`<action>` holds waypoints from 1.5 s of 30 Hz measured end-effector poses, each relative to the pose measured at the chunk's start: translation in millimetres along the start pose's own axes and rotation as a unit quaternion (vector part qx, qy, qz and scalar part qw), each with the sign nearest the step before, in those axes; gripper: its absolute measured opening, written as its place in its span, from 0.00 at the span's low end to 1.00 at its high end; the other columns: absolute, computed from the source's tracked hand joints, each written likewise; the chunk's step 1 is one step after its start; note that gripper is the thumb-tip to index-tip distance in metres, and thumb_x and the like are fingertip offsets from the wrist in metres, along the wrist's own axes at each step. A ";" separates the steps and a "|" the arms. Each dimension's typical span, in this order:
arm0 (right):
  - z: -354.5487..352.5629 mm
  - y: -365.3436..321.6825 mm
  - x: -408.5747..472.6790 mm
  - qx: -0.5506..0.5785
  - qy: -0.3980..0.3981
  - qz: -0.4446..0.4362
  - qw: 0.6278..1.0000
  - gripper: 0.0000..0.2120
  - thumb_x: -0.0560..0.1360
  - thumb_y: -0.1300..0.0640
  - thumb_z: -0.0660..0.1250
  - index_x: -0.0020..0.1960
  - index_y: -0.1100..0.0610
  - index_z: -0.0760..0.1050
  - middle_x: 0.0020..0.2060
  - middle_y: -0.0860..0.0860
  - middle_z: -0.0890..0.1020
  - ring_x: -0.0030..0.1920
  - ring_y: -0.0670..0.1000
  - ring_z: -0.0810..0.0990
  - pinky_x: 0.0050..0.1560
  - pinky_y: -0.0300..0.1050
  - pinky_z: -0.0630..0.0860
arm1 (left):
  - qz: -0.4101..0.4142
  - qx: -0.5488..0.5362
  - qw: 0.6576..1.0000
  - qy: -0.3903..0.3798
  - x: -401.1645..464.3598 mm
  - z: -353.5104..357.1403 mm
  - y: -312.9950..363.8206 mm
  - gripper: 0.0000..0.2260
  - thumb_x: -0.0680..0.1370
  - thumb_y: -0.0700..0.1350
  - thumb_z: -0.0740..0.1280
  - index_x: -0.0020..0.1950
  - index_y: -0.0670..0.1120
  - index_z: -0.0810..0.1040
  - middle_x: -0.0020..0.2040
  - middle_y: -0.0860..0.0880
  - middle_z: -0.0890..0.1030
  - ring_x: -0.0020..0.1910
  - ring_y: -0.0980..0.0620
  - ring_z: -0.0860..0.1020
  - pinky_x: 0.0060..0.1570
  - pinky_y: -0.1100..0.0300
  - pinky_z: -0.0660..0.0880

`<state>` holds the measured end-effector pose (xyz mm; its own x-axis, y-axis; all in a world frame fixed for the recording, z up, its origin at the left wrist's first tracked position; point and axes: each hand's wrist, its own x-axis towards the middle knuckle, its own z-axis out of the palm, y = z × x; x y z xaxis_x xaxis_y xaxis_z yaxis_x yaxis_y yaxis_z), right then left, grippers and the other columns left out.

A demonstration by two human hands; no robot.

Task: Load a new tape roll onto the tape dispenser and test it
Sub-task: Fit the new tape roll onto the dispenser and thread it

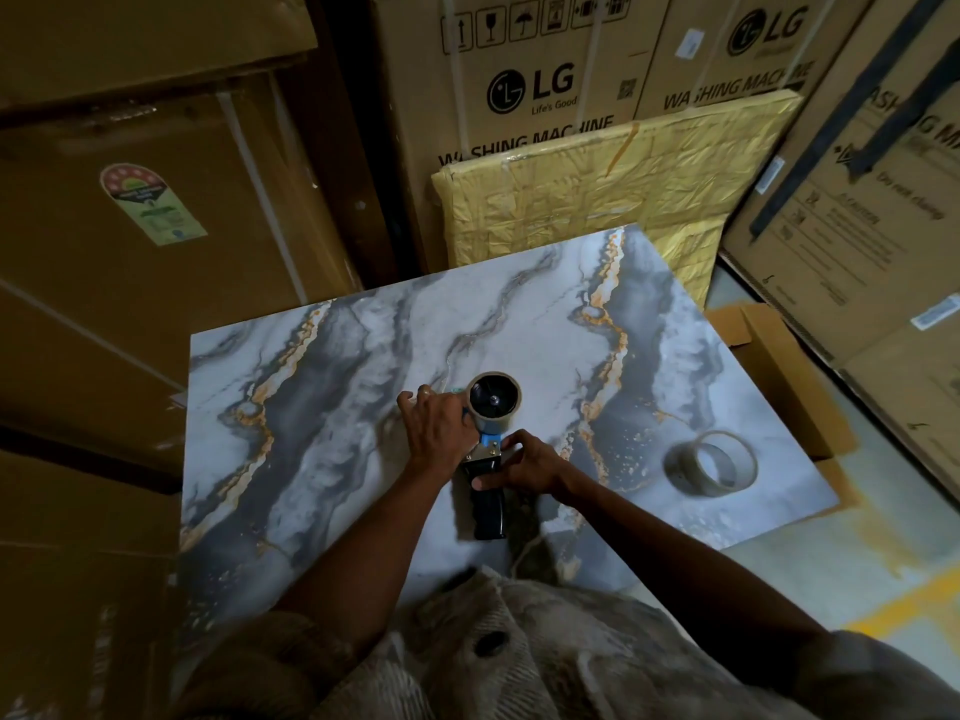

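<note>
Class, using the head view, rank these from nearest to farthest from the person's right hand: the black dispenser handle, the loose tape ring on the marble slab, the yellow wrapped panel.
1. Black dispenser handle: gripped by the right hand.
2. Loose tape ring: lying on the slab, to the right.
3. Yellow wrapped panel: leaning behind the slab's far edge.

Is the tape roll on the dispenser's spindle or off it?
On. The tape roll sits round the black hub of the dispenser, which lies on the marbled tabletop. A spare ring lies apart.
</note>
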<state>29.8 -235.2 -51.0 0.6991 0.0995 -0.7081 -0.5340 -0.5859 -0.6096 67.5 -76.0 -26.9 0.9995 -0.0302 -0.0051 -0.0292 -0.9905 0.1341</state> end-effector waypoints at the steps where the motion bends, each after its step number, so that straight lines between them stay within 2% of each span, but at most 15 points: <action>1: 0.1 0.1 1.2 -0.002 -0.001 -0.001 1.000 0.42 0.57 0.41 0.84 0.65 0.51 0.70 0.61 0.52 0.78 0.60 0.53 0.77 0.61 0.51 0.78 | -0.004 -0.001 1.000 -0.002 0.3 -0.1 0.1 0.08 0.69 0.47 0.62 0.38 0.50 0.81 0.37 0.51 0.83 0.50 0.47 0.77 0.57 0.48 0.65; 8: 0.5 -0.5 0.8 -0.005 0.001 0.000 1.000 0.43 0.57 0.40 0.84 0.65 0.51 0.70 0.61 0.52 0.77 0.60 0.53 0.77 0.61 0.50 0.77 | -0.003 0.002 1.000 -0.008 0.0 -6.9 5.3 0.04 0.69 0.44 0.66 0.39 0.48 0.81 0.40 0.49 0.84 0.52 0.46 0.77 0.52 0.50 0.66; 12: 0.3 -0.1 -0.7 -0.001 0.000 0.003 1.000 0.50 0.46 0.34 0.82 0.63 0.50 0.70 0.61 0.52 0.78 0.60 0.52 0.78 0.62 0.52 0.78 | -0.003 0.009 1.000 -0.016 3.7 -11.8 8.3 0.06 0.70 0.46 0.67 0.43 0.48 0.82 0.42 0.47 0.84 0.55 0.46 0.75 0.54 0.50 0.66; 14: 0.2 -0.2 -1.2 -0.002 -0.001 0.002 1.000 0.51 0.44 0.33 0.81 0.63 0.50 0.71 0.60 0.52 0.79 0.59 0.52 0.78 0.61 0.52 0.78 | -0.009 0.005 1.000 -0.026 6.1 -13.8 8.7 0.07 0.70 0.47 0.68 0.45 0.48 0.82 0.44 0.46 0.83 0.57 0.45 0.74 0.55 0.50 0.65; 18: 0.0 -0.9 -2.0 0.001 -0.001 0.004 1.000 0.51 0.44 0.33 0.81 0.62 0.50 0.71 0.59 0.51 0.79 0.59 0.52 0.79 0.62 0.52 0.78 | -0.012 -0.008 0.998 -0.062 12.9 -19.2 7.4 0.10 0.69 0.49 0.70 0.48 0.48 0.82 0.48 0.46 0.83 0.59 0.44 0.74 0.57 0.50 0.65; 22: 0.7 0.3 -1.7 0.004 -0.001 0.005 1.000 0.43 0.53 0.40 0.85 0.61 0.51 0.72 0.56 0.52 0.82 0.56 0.51 0.81 0.58 0.50 0.80 | -0.002 -0.048 0.993 -0.105 22.3 -20.5 -0.1 0.14 0.68 0.48 0.71 0.53 0.47 0.82 0.52 0.44 0.82 0.61 0.43 0.74 0.60 0.48 0.65; 27: -0.4 -1.9 -2.3 -0.003 -0.001 0.003 1.000 0.49 0.44 0.35 0.82 0.60 0.51 0.71 0.57 0.52 0.81 0.57 0.52 0.81 0.61 0.52 0.79 | 0.021 -0.047 0.991 -0.120 24.3 -24.6 -3.8 0.13 0.67 0.52 0.71 0.49 0.48 0.84 0.49 0.46 0.82 0.60 0.44 0.74 0.60 0.48 0.64; 31: -0.4 -3.1 -5.2 -0.002 -0.003 0.004 1.000 0.44 0.51 0.39 0.85 0.62 0.51 0.71 0.58 0.52 0.80 0.58 0.52 0.80 0.61 0.50 0.78 | 0.038 -0.002 0.997 -0.064 12.8 -12.6 -6.4 0.10 0.68 0.51 0.66 0.43 0.49 0.84 0.42 0.49 0.82 0.60 0.47 0.73 0.59 0.48 0.59; 36: 0.7 -0.2 -3.3 -0.001 0.001 0.002 1.000 0.51 0.43 0.33 0.82 0.61 0.50 0.71 0.58 0.52 0.81 0.57 0.52 0.81 0.61 0.54 0.79 | 0.024 0.001 0.999 -0.033 2.7 -6.7 -3.4 0.08 0.70 0.50 0.67 0.41 0.50 0.84 0.41 0.50 0.81 0.59 0.48 0.73 0.58 0.48 0.58; 45: -0.7 -1.8 -4.8 -0.001 -0.002 0.001 1.000 0.54 0.42 0.32 0.81 0.63 0.51 0.70 0.59 0.52 0.80 0.59 0.52 0.80 0.63 0.54 0.78 | 0.006 -0.041 0.999 -0.010 -3.1 -1.4 -3.6 0.06 0.70 0.47 0.66 0.36 0.50 0.82 0.32 0.52 0.79 0.55 0.46 0.73 0.55 0.48 0.60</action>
<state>27.8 -235.1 -46.3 0.6955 0.1020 -0.7113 -0.5349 -0.5874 -0.6073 64.5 -72.1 -26.0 0.9987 -0.0451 -0.0227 -0.0391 -0.9757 0.2154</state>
